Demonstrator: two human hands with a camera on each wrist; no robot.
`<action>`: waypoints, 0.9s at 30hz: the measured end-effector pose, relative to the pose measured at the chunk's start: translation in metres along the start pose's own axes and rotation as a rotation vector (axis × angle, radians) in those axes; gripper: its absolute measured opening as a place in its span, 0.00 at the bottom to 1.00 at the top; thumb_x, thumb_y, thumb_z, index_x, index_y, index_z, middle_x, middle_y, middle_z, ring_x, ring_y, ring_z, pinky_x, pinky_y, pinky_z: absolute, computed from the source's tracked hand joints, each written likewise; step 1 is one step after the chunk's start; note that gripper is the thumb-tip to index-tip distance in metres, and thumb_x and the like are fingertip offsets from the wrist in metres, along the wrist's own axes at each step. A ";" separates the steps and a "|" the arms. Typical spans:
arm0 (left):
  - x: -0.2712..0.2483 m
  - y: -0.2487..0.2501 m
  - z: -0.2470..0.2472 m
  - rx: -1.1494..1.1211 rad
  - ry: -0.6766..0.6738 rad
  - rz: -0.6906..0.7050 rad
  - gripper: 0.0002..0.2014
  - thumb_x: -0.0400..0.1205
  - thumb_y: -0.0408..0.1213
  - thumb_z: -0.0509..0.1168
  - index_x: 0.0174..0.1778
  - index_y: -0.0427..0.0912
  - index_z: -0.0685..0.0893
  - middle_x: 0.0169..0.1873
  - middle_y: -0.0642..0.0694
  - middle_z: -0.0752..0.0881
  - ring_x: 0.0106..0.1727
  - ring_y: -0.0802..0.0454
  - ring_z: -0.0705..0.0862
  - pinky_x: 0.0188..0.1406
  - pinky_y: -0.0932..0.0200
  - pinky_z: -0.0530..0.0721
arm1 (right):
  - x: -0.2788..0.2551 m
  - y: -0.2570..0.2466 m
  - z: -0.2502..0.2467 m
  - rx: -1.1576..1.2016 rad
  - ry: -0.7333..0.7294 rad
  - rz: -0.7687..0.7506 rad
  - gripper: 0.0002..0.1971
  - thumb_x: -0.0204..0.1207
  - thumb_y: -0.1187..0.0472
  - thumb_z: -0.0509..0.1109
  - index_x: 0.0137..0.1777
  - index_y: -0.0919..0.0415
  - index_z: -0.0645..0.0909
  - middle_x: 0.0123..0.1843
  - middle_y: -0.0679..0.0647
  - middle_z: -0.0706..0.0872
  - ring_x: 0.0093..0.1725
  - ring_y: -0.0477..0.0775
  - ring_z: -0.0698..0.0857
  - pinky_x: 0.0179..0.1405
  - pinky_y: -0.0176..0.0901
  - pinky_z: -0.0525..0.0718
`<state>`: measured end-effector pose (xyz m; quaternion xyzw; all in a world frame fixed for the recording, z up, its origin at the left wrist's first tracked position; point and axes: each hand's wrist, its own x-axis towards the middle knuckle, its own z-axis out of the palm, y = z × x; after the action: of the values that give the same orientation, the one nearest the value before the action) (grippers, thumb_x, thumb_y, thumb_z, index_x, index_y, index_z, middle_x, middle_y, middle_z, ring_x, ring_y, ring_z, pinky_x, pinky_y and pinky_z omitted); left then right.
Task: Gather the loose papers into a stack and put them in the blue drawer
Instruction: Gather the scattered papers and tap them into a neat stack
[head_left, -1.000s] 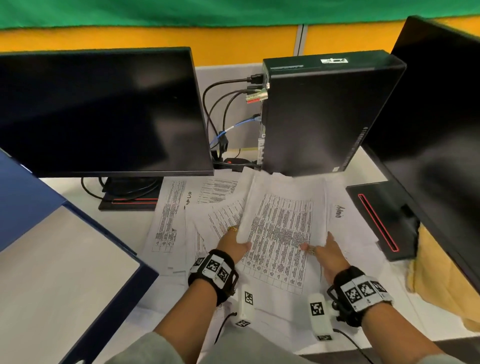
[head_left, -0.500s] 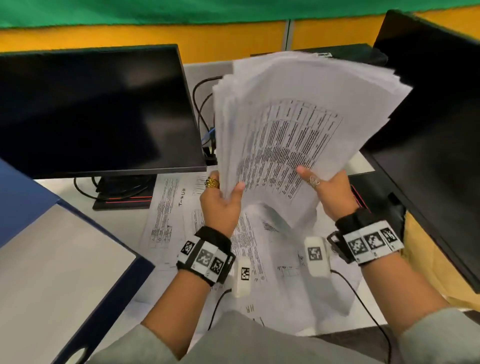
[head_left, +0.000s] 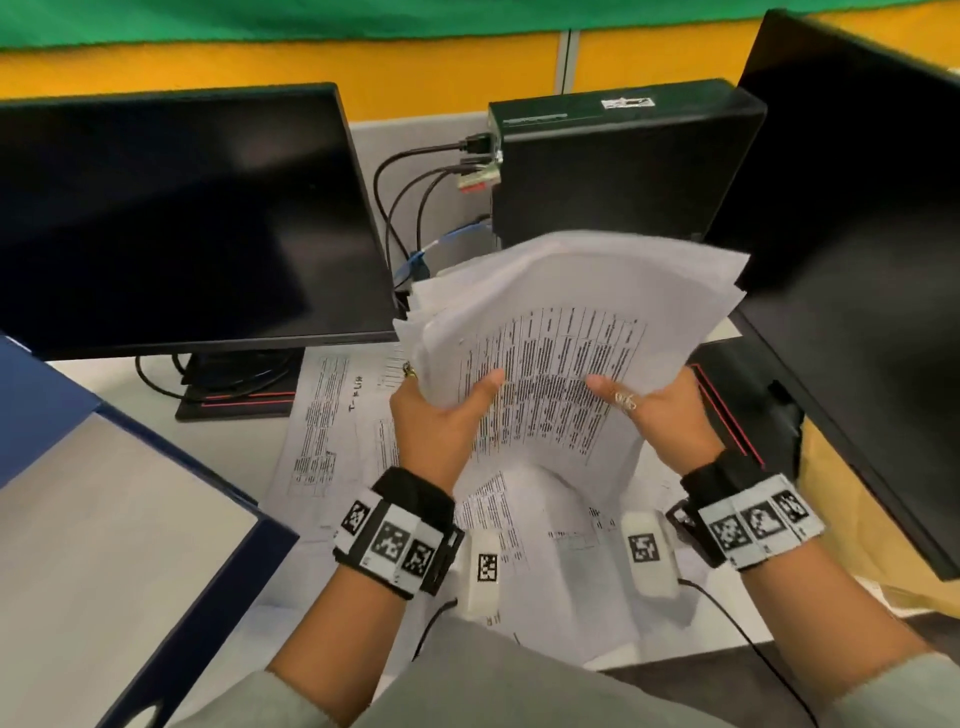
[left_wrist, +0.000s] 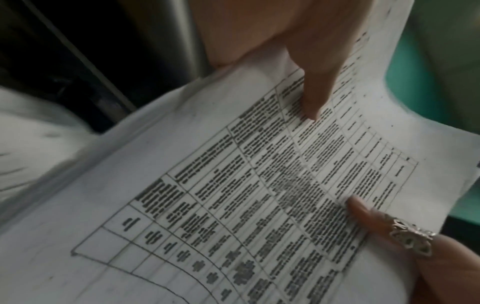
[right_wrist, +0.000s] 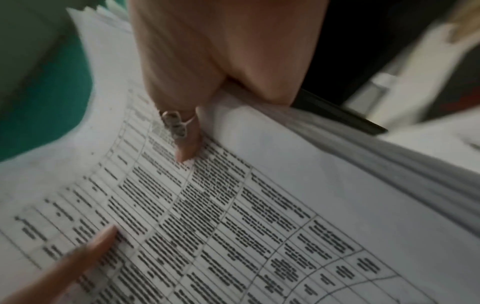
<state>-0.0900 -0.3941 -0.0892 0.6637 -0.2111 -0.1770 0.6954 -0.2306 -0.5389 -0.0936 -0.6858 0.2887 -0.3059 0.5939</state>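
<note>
While both your hands (head_left: 441, 415) pinch the paper stack (head_left: 566, 353), the blue drawer (head_left: 171, 613) lies on the left, nearer your left hand.

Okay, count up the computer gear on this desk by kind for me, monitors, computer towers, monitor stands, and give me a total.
Monitors: 2, the left monitor and the right monitor
Computer towers: 1, the black tower standing between them
Monitor stands in view: 2, the left stand base and the right stand base
Total: 5
</note>
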 end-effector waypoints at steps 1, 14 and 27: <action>0.000 -0.011 -0.002 0.083 -0.031 -0.032 0.13 0.71 0.33 0.76 0.47 0.48 0.82 0.41 0.52 0.87 0.46 0.57 0.87 0.41 0.69 0.86 | -0.003 0.011 0.004 -0.024 -0.010 0.039 0.18 0.70 0.67 0.75 0.54 0.46 0.79 0.56 0.47 0.85 0.53 0.36 0.86 0.50 0.25 0.82; 0.014 -0.119 -0.075 1.090 0.012 -0.740 0.48 0.66 0.53 0.77 0.75 0.33 0.61 0.68 0.34 0.76 0.68 0.34 0.75 0.69 0.37 0.73 | 0.042 0.062 -0.030 -0.306 0.194 0.450 0.19 0.76 0.66 0.68 0.66 0.71 0.75 0.61 0.68 0.83 0.62 0.66 0.81 0.58 0.52 0.80; 0.023 -0.112 -0.046 0.373 0.024 -0.643 0.22 0.84 0.42 0.59 0.73 0.35 0.70 0.68 0.37 0.77 0.70 0.38 0.75 0.72 0.47 0.72 | 0.011 0.096 -0.031 -0.100 -0.032 0.797 0.19 0.77 0.62 0.69 0.64 0.72 0.76 0.64 0.63 0.81 0.69 0.62 0.74 0.75 0.56 0.61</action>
<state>-0.0423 -0.3732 -0.2014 0.8135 -0.0121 -0.3370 0.4738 -0.2498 -0.5794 -0.1844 -0.5528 0.5373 -0.0262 0.6365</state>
